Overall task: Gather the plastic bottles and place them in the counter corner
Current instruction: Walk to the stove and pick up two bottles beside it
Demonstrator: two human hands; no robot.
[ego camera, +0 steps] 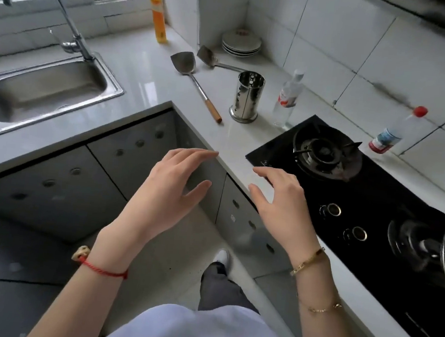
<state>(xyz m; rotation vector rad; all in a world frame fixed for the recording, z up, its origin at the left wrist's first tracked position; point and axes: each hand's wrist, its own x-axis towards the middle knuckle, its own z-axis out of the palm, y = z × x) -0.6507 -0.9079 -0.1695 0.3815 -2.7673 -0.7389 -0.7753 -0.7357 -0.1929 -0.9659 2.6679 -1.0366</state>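
Both hands empty right now: my left hand (179, 180) and right hand (281, 198) hover w/ fingers spread over the front edge of the surface (148, 79), nothing gripped. Three plastic bottles to gather, all upright. Clear bottle w/ red label (288, 98) stands just beside the steel utensil holder (246, 97), near the gas hob (349, 197). Red-capped bottle (396, 130) is by the tiled wall behind the hob, well apart from the first. Orange-yellow spray bottle (158, 12) stands by the window, near the corner. Corner itself holds stacked plates (241, 45), two spatulas (195, 76) in front. The clear one looks partly filled, so prob. some weight but thin walls; I'd take it round the mid-body at the label, not the neck, and not squeeze hard, since wet plastic could slip. The tall spray bottle is prob. tippy; grip low-mid. Can't tell fill level of the red-capped one.
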